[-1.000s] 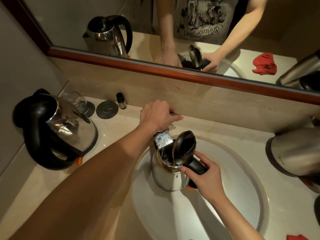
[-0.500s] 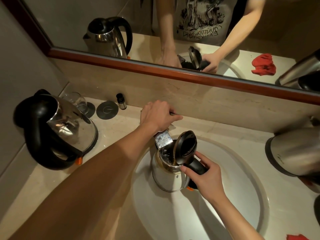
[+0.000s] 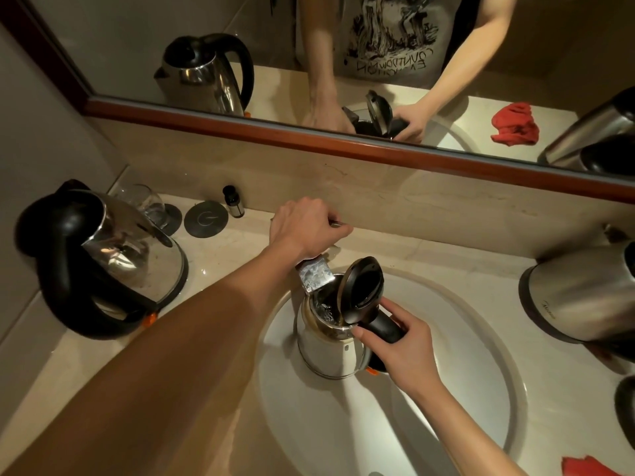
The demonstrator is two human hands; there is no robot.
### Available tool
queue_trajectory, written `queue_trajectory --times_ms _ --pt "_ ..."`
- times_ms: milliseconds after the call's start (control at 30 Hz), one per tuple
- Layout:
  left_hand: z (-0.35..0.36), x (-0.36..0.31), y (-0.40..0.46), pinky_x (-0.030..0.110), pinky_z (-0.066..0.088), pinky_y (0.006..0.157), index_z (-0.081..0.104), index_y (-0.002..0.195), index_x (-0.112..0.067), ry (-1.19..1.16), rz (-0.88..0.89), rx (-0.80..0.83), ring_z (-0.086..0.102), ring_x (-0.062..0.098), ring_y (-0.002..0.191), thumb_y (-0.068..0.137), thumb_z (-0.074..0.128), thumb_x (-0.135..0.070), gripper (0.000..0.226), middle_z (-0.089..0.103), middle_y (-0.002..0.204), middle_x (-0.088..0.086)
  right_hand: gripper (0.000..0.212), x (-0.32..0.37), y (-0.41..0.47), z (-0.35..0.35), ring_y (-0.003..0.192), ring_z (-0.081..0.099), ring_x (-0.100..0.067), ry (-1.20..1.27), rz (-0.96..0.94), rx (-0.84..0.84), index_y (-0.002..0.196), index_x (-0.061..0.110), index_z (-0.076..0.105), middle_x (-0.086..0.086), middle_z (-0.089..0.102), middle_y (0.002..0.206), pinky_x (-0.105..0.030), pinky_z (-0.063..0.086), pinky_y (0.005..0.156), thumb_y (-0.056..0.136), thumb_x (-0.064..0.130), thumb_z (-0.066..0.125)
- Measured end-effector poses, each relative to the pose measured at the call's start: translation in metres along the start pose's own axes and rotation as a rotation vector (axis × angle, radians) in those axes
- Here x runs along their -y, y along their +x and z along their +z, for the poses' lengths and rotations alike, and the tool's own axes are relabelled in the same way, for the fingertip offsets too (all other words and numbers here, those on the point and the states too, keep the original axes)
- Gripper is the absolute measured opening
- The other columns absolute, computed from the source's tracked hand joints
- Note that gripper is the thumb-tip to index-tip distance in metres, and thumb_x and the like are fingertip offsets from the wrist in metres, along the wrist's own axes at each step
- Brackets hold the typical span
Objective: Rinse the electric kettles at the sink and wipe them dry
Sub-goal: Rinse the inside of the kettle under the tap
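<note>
Down in the white sink (image 3: 464, 389), a steel kettle (image 3: 326, 352) stands upright beneath the tap spout (image 3: 314, 276), its black lid (image 3: 360, 290) flipped up and water glinting inside. The right hand (image 3: 398, 352) curls around its black handle. The left hand (image 3: 305, 228) closes over the tap lever. Two more steel kettles sit on the desk (image 3: 223, 255), one at the left (image 3: 103, 255), one at the right (image 3: 584, 297).

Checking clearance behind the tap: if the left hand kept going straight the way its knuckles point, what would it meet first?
Most likely the marble backsplash under the mirror frame. The left hand, gripping the faucet handle, points away from the person toward that wall, with nothing visible between, though depth is hard to judge.
</note>
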State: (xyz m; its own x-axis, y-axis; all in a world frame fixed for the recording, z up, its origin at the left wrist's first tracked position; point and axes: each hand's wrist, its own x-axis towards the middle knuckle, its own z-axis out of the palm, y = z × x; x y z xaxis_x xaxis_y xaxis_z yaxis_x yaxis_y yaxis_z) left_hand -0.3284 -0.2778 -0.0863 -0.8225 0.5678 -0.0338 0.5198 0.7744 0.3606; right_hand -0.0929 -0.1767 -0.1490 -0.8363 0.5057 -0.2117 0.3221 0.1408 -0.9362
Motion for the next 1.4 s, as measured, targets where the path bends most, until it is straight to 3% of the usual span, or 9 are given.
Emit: queue_trajectory --times_ms 167,333,900,1033,1167,1400 --pt "-0.003 -0.0024 -0.0017 0.03 0.043 0.061 0.075 0.081 -0.025 0.007 -0.011 -0.007 0.062 0.024 0.071 0.09 0.052 -0.055 0.039 0.067 0.068 -0.002 0.06 0.0018 0.0007 0.0003 0.094 0.072 0.003 -0.01 -0.007 0.012 0.123 0.03 0.071 0.025 0.076 0.099 -0.007 0.05 0.08 0.07 0.012 0.094" --pt "-0.0037 -0.0041 -0.0027 0.028 0.035 0.055 0.071 0.076 -0.022 0.003 -0.028 -0.011 0.057 0.022 0.062 0.096 0.047 -0.05 0.042 0.058 0.058 -0.003 0.061 0.0009 0.0018 -0.0006 0.097 0.073 -0.001 0.0 -0.003 0.02 0.126 0.025 0.071 0.019 0.078 0.101 -0.011 0.052 0.083 0.07 0.016 0.094" --pt "-0.0035 -0.0047 -0.0016 0.033 0.045 0.069 0.075 0.094 -0.026 -0.019 -0.012 -0.025 0.063 0.026 0.075 0.097 0.047 -0.058 0.043 0.068 0.075 0.0 0.06 0.0002 0.002 -0.0014 0.094 0.074 -0.004 0.021 0.004 0.014 0.125 0.024 0.072 0.015 0.079 0.099 -0.012 0.054 0.074 0.069 0.014 0.094" --pt "-0.0034 -0.0036 -0.0018 0.032 0.046 0.069 0.077 0.096 -0.028 -0.029 -0.009 -0.018 0.063 0.025 0.073 0.095 0.049 -0.06 0.043 0.067 0.072 -0.002 0.061 0.0015 0.0014 -0.0012 0.096 0.073 -0.001 0.015 0.001 0.017 0.125 0.026 0.072 0.02 0.078 0.101 -0.011 0.053 0.081 0.069 0.014 0.094" --pt "-0.0037 -0.0042 -0.0026 0.032 0.042 0.065 0.079 0.095 -0.027 -0.019 -0.009 -0.022 0.061 0.023 0.069 0.093 0.051 -0.061 0.044 0.062 0.065 -0.002 0.059 0.0035 0.0017 -0.0008 0.094 0.072 0.003 0.006 -0.008 0.022 0.119 0.035 0.07 0.024 0.077 0.1 -0.008 0.051 0.079 0.07 0.012 0.094" --pt "-0.0055 -0.0043 -0.0033 0.031 0.038 0.066 0.079 0.099 -0.032 -0.027 0.007 -0.026 0.061 0.023 0.074 0.092 0.053 -0.057 0.038 0.066 0.069 -0.002 0.06 0.0027 0.0028 -0.0011 0.095 0.073 -0.001 0.01 0.001 0.025 0.124 0.027 0.072 0.018 0.079 0.1 -0.011 0.053 0.078 0.07 0.014 0.094"
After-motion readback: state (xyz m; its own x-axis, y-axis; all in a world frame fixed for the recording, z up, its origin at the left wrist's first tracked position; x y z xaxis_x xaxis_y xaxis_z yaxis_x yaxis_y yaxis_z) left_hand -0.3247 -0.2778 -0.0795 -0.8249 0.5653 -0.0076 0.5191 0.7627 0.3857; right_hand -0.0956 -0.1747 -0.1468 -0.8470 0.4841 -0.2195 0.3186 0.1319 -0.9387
